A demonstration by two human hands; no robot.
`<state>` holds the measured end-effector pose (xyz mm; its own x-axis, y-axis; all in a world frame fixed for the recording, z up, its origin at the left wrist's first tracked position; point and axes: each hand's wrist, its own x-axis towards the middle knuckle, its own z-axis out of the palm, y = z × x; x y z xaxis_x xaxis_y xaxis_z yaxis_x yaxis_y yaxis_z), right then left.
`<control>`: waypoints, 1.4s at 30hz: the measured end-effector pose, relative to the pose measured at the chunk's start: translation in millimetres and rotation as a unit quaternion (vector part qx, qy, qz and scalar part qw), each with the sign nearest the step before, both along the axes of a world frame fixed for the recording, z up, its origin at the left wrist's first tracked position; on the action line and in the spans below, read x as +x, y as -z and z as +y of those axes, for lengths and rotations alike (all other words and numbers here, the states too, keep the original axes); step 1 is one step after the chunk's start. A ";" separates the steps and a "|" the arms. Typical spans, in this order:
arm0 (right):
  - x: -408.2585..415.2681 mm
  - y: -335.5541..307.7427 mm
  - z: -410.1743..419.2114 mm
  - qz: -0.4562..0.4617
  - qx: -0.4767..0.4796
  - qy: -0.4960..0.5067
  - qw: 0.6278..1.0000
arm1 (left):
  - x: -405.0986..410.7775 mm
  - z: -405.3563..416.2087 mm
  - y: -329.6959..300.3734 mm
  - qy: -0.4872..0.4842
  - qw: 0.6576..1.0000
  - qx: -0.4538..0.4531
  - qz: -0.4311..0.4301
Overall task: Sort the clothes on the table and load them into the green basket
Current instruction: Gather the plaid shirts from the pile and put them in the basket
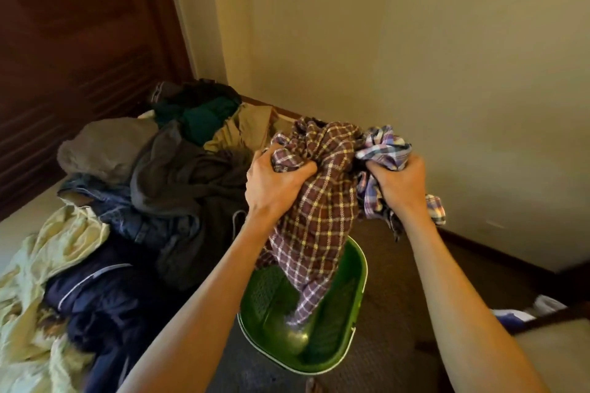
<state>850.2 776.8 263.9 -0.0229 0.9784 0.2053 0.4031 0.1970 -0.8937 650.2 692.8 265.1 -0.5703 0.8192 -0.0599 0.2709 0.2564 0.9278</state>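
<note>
Both hands [274, 182] grip plaid shirt [319, 201] above basket [357, 268]

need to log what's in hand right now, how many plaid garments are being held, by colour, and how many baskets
brown plaid garment: 1, gripped by the left hand
purple plaid garment: 1, gripped by the right hand
green basket: 1
total: 3
</note>
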 end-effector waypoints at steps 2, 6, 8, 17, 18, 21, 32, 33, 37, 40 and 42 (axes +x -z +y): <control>13.1 17.8 8.8 -0.003 -0.022 0.000 1.000 | 15.9 5.4 27.2 -0.012 0.999 -0.024 -0.043; 29.5 67.3 19.1 -0.021 -0.092 -0.006 0.996 | 33.2 1.7 92.8 -0.064 0.987 -0.105 -0.107; 32.7 96.5 20.9 -0.027 -0.132 0.004 0.991 | 37.5 -5.0 125.5 -0.082 0.978 -0.151 -0.122; -1.5 180.6 2.0 -0.138 -0.194 -0.041 0.970 | 48.9 -27.3 232.9 -0.118 0.942 -0.300 -0.092; -4.8 187.9 2.8 -0.148 -0.206 -0.044 0.966 | 48.3 -26.9 238.9 -0.118 0.939 -0.308 -0.098; -9.0 215.9 15.2 -0.225 -0.259 -0.114 0.932 | 43.8 -24.7 254.0 -0.088 0.942 -0.294 -0.139; 13.4 256.8 28.6 -0.192 -0.391 -0.175 0.883 | 8.4 -51.5 260.6 -0.038 0.944 -0.242 -0.220; 13.4 256.7 28.1 -0.186 -0.387 -0.163 0.888 | 4.2 -53.5 256.9 -0.034 0.947 -0.242 -0.207; -3.8 243.5 28.4 -0.161 -0.358 -0.155 0.907 | -17.7 -59.5 231.0 -0.013 0.959 -0.245 -0.143; -42.3 219.3 31.0 -0.130 -0.321 -0.192 0.918 | -39.1 -61.4 200.5 -0.005 0.973 -0.208 -0.101; -81.1 201.4 31.7 -0.109 -0.289 -0.217 0.926 | -58.9 -62.6 177.3 -0.012 0.982 -0.171 -0.080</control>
<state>769.1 808.6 62.6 -0.4197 0.8115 -0.4066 0.5817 -0.1034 -0.8068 591.4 630.2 87.8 -0.5496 0.7227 -0.4192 0.1196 0.5647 0.8166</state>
